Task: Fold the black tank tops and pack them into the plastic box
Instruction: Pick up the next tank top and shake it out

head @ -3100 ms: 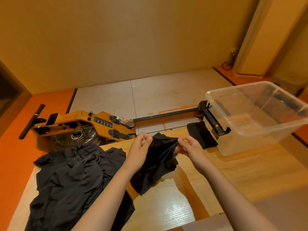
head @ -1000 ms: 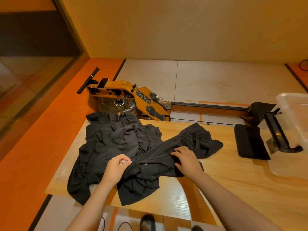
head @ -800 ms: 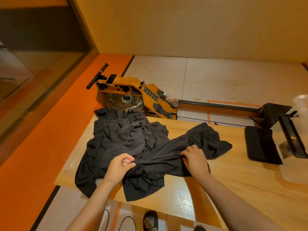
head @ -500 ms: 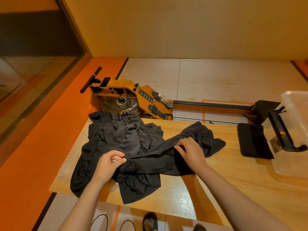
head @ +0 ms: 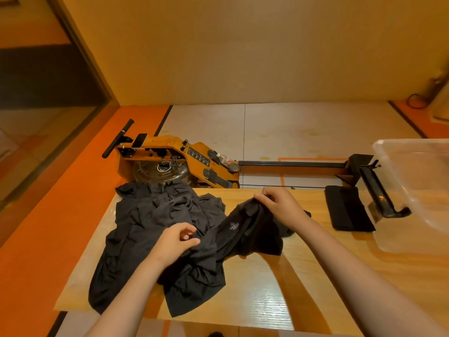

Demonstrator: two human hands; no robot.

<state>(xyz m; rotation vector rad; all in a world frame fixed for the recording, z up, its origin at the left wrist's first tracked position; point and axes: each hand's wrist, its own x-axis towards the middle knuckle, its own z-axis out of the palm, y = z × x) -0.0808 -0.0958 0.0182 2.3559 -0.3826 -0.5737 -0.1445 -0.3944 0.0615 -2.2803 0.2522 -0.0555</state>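
Note:
A crumpled black tank top (head: 239, 235) lies stretched across the middle of the wooden table (head: 279, 293). My right hand (head: 279, 206) is shut on its upper end and lifts it a little off the wood. My left hand (head: 173, 240) pinches the same top near its lower, bunched part. Left of it sits a heap of black tank tops (head: 155, 215). One folded black tank top (head: 347, 207) lies flat at the right, next to the clear plastic box (head: 413, 181). I cannot tell whether the box holds anything.
An orange rowing machine (head: 179, 160) stands on the floor just beyond the table's far edge, its black rail running right toward the box. A black bracket (head: 379, 193) shows through the box's left wall. The table's near edge runs below my forearms.
The top was first held up near the box, then spread beside the heap. In the last half second my right hand has gathered its far end and lifted it; the left hand keeps its pinch.

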